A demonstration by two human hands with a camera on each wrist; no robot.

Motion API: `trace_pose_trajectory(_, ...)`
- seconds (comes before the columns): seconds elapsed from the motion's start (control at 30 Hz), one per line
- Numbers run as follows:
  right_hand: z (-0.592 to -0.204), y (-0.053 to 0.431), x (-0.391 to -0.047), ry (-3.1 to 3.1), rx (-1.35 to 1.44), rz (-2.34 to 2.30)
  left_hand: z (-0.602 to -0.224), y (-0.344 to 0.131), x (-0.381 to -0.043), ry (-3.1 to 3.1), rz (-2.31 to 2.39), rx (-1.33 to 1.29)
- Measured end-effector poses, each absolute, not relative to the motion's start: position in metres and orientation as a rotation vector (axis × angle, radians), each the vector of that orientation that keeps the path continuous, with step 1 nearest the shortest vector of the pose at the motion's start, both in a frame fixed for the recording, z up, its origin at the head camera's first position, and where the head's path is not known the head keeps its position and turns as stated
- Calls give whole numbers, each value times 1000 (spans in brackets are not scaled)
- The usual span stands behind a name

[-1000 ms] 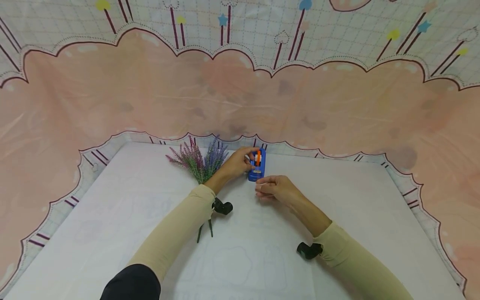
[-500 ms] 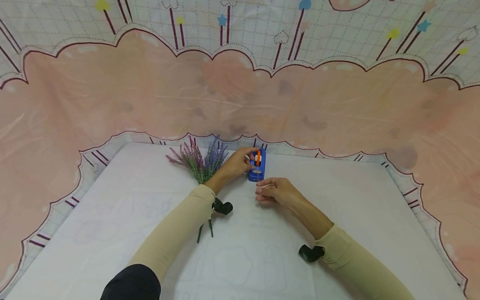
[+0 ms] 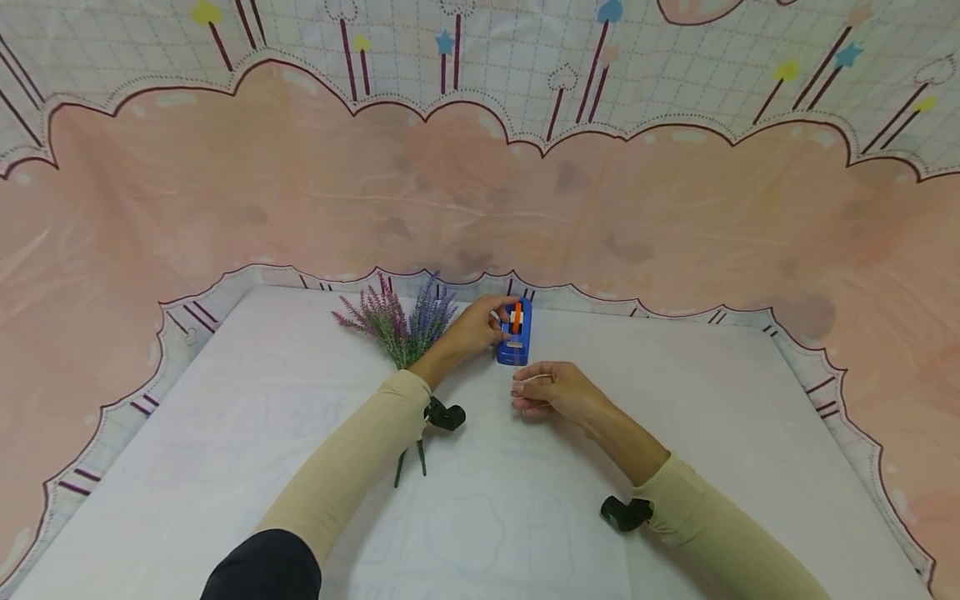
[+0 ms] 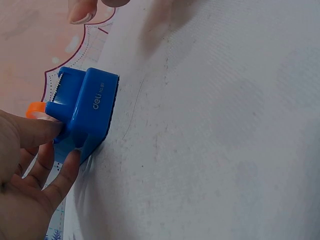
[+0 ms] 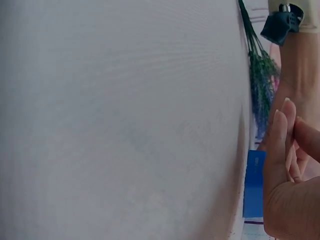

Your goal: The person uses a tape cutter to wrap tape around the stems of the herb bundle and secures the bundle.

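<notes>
In the head view, a blue tape dispenser point(image 3: 514, 343) with an orange core stands at the table's far side. My left hand point(image 3: 474, 326) grips it from the left; in the left wrist view the thumb lies near the toothed cutter point(image 4: 57, 87), and a finger presses the dispenser's lower side. My right hand point(image 3: 558, 390) is just in front of the dispenser, thumb and fingers brought together in a pinch at the end of the tape. That tape is clear and hardly shows. In the right wrist view the dispenser point(image 5: 254, 185) is partly hidden behind my right hand point(image 5: 285, 185).
Artificial lavender stems point(image 3: 401, 333), purple and blue, lie left of the dispenser, partly under my left forearm. A white sheet covers the table point(image 3: 300, 467). Behind its far edge hangs a pink patterned cloth point(image 3: 480, 192). Both wrists carry small black cameras point(image 3: 626, 512).
My right hand has drawn slightly towards me, widening the gap to the dispenser. My left hand, the dispenser and the lavender have stayed in place.
</notes>
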State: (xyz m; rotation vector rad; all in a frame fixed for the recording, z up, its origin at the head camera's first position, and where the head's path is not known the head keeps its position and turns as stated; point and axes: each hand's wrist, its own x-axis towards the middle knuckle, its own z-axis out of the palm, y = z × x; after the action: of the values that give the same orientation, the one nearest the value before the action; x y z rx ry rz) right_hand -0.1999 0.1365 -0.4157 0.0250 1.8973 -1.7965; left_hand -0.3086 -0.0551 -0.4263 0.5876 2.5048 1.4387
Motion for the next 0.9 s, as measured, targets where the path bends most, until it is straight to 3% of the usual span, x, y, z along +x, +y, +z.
trace_pose_trajectory(0.9, -418, 133, -188, 1903, 14, -1755, -427, -55, -308, 2505, 1448, 579)
